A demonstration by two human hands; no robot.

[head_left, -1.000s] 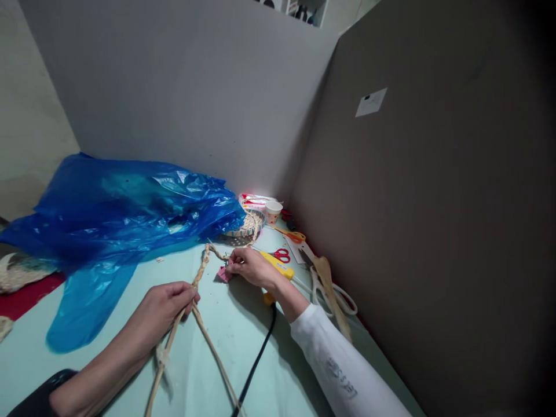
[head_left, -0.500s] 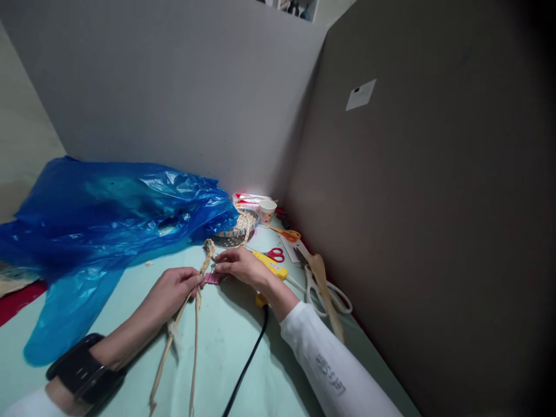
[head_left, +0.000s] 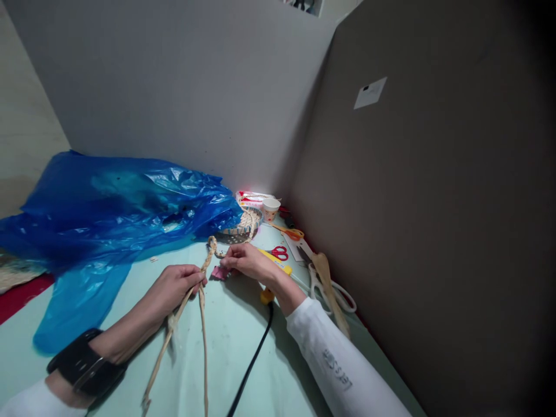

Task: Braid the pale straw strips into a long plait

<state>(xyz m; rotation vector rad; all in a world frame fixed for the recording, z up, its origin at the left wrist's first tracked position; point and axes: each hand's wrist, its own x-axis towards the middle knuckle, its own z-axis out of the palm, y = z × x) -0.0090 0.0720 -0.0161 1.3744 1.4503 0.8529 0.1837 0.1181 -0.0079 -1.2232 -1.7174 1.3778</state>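
My left hand (head_left: 180, 286) is closed, pinching a braided straw-coloured cord (head_left: 209, 255) between thumb and fingers. The braid's upper end rises past the fingertips, and two loose strands (head_left: 203, 341) run down toward me. To its right, my right hand (head_left: 245, 260) is closed, with its fingertips on a pink binder clip (head_left: 220, 273). The clip sits just right of the braid, apart from it. Part of its handles is hidden by the fingers.
A blue plastic bag (head_left: 130, 202) covers the back left. Behind my hands stand a woven basket (head_left: 238, 230) and a paper cup (head_left: 271, 209). At right lie red scissors (head_left: 280, 252), a yellow glue gun (head_left: 267, 297) with a black cable (head_left: 252, 365), and white-handled scissors (head_left: 345, 296).
My right hand has drawn the binder clip slightly to the right, away from the braid. My left hand keeps its pinch on the cord. The whole view has shifted a little.
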